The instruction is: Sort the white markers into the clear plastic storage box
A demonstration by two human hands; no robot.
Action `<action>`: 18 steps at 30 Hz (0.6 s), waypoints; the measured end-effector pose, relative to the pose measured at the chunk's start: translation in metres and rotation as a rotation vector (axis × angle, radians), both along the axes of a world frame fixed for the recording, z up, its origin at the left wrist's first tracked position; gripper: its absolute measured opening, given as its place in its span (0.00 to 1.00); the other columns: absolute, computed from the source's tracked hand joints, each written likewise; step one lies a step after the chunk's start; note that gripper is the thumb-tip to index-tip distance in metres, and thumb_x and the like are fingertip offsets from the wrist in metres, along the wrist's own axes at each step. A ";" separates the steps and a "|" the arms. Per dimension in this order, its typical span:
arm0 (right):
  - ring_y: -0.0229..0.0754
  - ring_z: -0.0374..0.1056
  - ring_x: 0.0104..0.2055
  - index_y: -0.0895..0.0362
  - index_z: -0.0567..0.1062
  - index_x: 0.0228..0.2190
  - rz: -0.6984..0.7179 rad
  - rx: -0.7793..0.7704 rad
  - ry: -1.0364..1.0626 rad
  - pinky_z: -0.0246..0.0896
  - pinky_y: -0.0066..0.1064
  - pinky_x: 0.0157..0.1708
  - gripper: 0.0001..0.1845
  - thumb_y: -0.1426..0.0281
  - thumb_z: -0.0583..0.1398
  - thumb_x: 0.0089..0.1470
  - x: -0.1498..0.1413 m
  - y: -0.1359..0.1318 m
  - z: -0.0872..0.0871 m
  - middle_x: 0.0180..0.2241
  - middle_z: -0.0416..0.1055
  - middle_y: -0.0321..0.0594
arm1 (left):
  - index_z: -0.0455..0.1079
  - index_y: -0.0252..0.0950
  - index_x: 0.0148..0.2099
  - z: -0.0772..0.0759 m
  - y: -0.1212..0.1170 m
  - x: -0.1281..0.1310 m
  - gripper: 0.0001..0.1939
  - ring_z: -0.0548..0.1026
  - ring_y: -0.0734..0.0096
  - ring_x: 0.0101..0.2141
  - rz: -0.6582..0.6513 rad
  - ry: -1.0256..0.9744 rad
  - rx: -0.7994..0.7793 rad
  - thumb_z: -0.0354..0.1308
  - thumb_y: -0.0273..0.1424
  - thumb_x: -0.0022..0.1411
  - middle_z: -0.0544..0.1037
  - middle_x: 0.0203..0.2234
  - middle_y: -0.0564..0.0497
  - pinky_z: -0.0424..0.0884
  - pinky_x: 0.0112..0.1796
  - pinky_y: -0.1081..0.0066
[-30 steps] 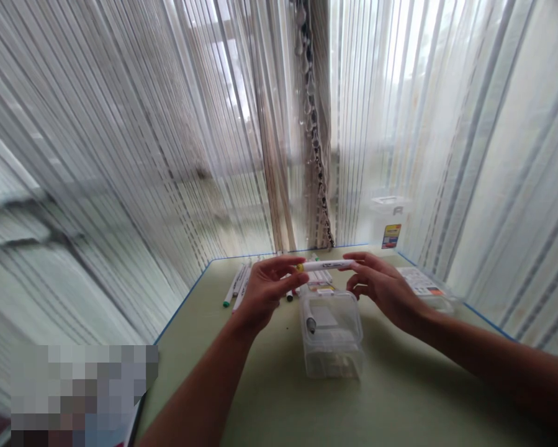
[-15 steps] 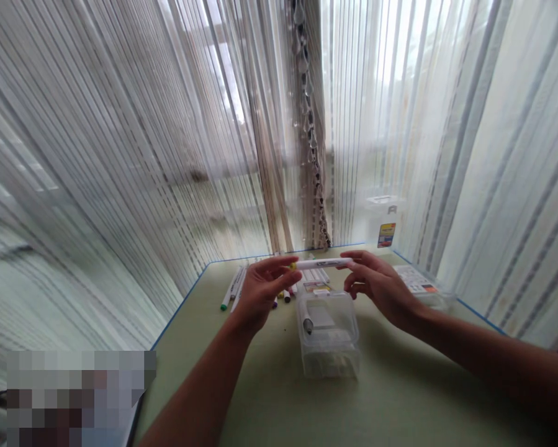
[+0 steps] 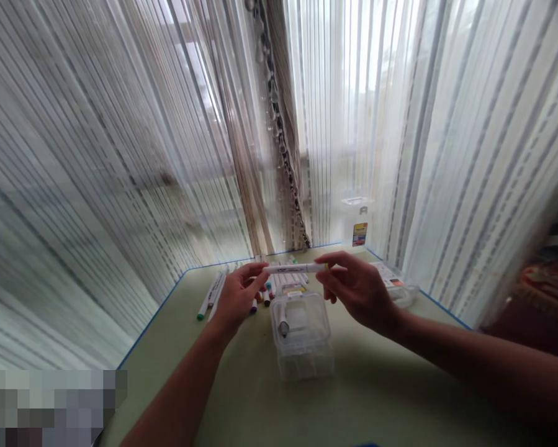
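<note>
I hold a white marker [image 3: 293, 269] level in the air between both hands, above the green table [image 3: 376, 385]. My left hand [image 3: 238, 297] pinches its left end with the fingertips. My right hand [image 3: 355, 288] pinches the right end, where a yellow band shows. Just below the marker stands a clear plastic box [image 3: 301, 335] with one marker lying inside it. Behind the box, several loose markers [image 3: 264, 292] with coloured caps lie on the table.
Two more markers [image 3: 208, 298] lie near the table's left edge. A clear lid with a label [image 3: 390, 282] rests at the right, a small white tub [image 3: 355, 223] stands at the back by the striped curtains. A blurred patch covers the lower left corner.
The marker has been turned end for end: its yellow band was at my left hand and is now at my right. The view has shifted, so everything sits further left.
</note>
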State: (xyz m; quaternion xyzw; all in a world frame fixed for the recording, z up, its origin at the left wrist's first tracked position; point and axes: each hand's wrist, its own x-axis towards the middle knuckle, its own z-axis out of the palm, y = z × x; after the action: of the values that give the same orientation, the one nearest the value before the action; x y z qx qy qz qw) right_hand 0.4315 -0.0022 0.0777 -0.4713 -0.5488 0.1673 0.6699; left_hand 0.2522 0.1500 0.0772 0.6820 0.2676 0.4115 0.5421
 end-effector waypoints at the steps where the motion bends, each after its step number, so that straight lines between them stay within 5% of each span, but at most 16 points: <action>1: 0.37 0.67 0.20 0.54 0.75 0.41 -0.007 -0.003 -0.015 0.63 0.31 0.20 0.12 0.62 0.65 0.57 0.000 -0.001 0.000 0.19 0.69 0.31 | 0.79 0.32 0.43 0.000 -0.001 0.000 0.22 0.72 0.74 0.24 -0.002 -0.006 -0.003 0.71 0.40 0.49 0.78 0.25 0.49 0.68 0.22 0.76; 11: 0.36 0.67 0.20 0.55 0.73 0.41 -0.017 0.008 0.048 0.63 0.29 0.18 0.13 0.62 0.65 0.57 0.007 0.009 -0.001 0.23 0.68 0.31 | 0.78 0.34 0.44 0.000 0.003 -0.003 0.18 0.70 0.79 0.23 -0.019 -0.177 -0.034 0.71 0.35 0.50 0.76 0.28 0.52 0.67 0.21 0.77; 18: 0.37 0.70 0.22 0.56 0.74 0.39 0.034 -0.253 0.282 0.62 0.28 0.16 0.20 0.58 0.68 0.49 0.017 0.023 -0.009 0.35 0.74 0.39 | 0.80 0.36 0.42 0.006 -0.008 -0.003 0.14 0.68 0.81 0.22 -0.154 -0.301 0.014 0.72 0.31 0.51 0.76 0.27 0.53 0.65 0.21 0.78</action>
State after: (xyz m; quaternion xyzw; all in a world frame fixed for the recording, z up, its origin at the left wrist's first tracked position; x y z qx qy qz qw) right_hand 0.4484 0.0206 0.0688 -0.5141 -0.4321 0.3106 0.6726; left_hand 0.2495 0.1425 0.0831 0.6351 0.1277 0.4682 0.6010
